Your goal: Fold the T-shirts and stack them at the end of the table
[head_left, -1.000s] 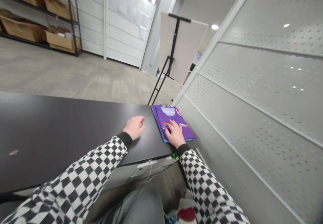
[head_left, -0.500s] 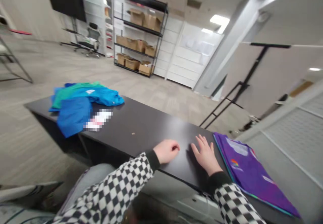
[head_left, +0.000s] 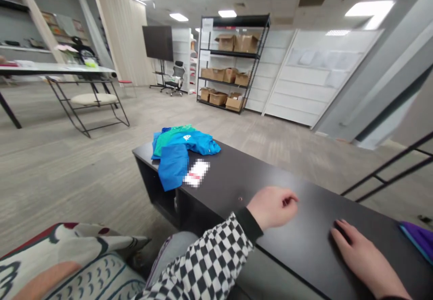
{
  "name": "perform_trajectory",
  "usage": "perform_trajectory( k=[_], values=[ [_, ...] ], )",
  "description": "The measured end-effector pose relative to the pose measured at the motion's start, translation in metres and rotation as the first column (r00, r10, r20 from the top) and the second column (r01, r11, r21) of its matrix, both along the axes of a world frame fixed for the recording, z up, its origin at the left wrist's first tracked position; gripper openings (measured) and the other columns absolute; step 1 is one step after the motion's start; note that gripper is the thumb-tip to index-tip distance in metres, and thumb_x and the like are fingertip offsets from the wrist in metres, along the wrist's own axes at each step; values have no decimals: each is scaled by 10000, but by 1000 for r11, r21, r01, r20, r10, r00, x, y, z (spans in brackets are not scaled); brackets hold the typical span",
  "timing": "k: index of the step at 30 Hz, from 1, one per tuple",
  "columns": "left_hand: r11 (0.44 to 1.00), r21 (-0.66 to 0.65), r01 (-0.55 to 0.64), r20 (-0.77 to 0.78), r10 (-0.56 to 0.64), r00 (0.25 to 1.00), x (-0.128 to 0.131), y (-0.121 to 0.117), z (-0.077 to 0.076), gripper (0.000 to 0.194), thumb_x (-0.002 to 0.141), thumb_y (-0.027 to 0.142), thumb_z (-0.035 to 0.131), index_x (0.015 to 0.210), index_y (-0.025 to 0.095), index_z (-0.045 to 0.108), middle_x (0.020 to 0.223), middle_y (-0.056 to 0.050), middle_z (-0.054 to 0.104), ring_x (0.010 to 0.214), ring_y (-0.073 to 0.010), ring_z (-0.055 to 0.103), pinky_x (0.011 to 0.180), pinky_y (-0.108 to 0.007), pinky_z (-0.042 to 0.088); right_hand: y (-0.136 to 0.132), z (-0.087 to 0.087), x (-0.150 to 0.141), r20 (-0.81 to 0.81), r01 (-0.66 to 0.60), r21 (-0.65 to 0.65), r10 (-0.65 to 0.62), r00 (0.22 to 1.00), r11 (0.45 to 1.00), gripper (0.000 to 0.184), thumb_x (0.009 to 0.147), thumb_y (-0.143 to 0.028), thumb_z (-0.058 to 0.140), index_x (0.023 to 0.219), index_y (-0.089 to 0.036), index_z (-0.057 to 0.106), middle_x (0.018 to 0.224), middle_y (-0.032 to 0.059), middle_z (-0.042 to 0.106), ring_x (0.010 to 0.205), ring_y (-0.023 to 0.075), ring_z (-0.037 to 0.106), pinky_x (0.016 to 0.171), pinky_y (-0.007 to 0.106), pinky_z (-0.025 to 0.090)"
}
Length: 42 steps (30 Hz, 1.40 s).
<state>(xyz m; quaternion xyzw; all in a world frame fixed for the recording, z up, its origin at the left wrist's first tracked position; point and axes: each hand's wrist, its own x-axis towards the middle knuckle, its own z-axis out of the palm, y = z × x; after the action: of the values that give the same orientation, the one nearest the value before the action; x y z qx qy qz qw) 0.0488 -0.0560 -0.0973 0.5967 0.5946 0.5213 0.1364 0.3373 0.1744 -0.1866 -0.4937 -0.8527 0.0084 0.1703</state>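
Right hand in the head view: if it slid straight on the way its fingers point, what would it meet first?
Your right hand would most likely meet your left hand first, sliding along the black desktop. Depth is unclear, so it might just pass beyond the knuckles.

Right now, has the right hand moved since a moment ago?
Yes: the right hand has left the purple shirt and rests on the black desk, left of it.
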Motion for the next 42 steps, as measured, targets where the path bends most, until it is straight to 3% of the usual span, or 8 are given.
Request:
perform_trajectory(
  k=[6,10,15,21,25,29,35,42],
  values=[
    [959,24,-284,104,280,954,-77,-53,14,253,990,270,637,1132,245,845,898,-25,817,776,-185,727,777,-299,574,-4,8,-4,-114,11,-169,-31,993,985,634,739,-688,546,1228,-390,819,1512,202,743,1537,457,594,1333,524,427],
    [868,61,-493,-115,497,860,-151,-95,40,247,999,237,620,1111,237,841,1001,-59,847,914,-215,770,903,-325,586,0,5,-4,-83,21,-163,-35,996,986,646,737,-663,546,1223,-344,830,1489,244,747,1510,454,622,1280,510,474],
    [524,31,-851,-458,764,454,-273,-133,74,395,1033,470,635,1309,249,810,1425,-159,776,1409,-387,650,1246,-555,449,8,-6,-2,-86,-3,-119,-7,996,993,624,766,-633,545,1216,-321,845,1492,224,756,1463,451,666,1248,517,495],
    [251,-411,-877,-580,670,463,-355,-146,14,1203,761,892,770,1774,349,415,1880,-218,289,1699,-585,241,1238,-744,356,10,-10,2,-79,24,-103,-32,996,994,605,795,-622,556,1243,-332,841,1495,196,765,1442,443,683,1209,531,530],
    [217,-373,-902,-649,633,421,-364,-144,-19,1008,846,769,740,1724,356,469,1792,-222,429,1616,-555,392,1219,-707,380,6,-7,1,-54,37,-98,-42,998,995,648,844,-613,510,1300,-282,830,1516,202,754,1444,447,684,1216,537,530],
    [192,-314,-930,-652,668,358,-365,-148,-13,708,936,573,677,1575,276,604,1597,-244,613,1423,-513,595,1140,-621,465,1,-4,-1,-42,48,-89,-52,998,995,656,903,-581,476,1344,-240,820,1519,218,749,1439,440,689,1202,537,533],
    [340,-172,-924,-379,843,381,-355,-158,-1,551,941,359,706,1466,199,654,1477,-190,721,1348,-390,669,1123,-482,526,-16,12,-9,-23,45,-117,-48,999,992,651,981,-503,460,1413,-157,804,1582,212,710,1475,421,663,1212,500,513],
    [388,139,-911,-158,917,366,-385,-129,74,448,915,162,660,1362,132,678,1304,-127,784,1206,-289,694,1112,-420,544,-19,15,-8,2,43,-103,-43,999,994,640,997,-503,475,1435,-158,789,1577,204,717,1478,404,663,1182,499,537]
  ],
)
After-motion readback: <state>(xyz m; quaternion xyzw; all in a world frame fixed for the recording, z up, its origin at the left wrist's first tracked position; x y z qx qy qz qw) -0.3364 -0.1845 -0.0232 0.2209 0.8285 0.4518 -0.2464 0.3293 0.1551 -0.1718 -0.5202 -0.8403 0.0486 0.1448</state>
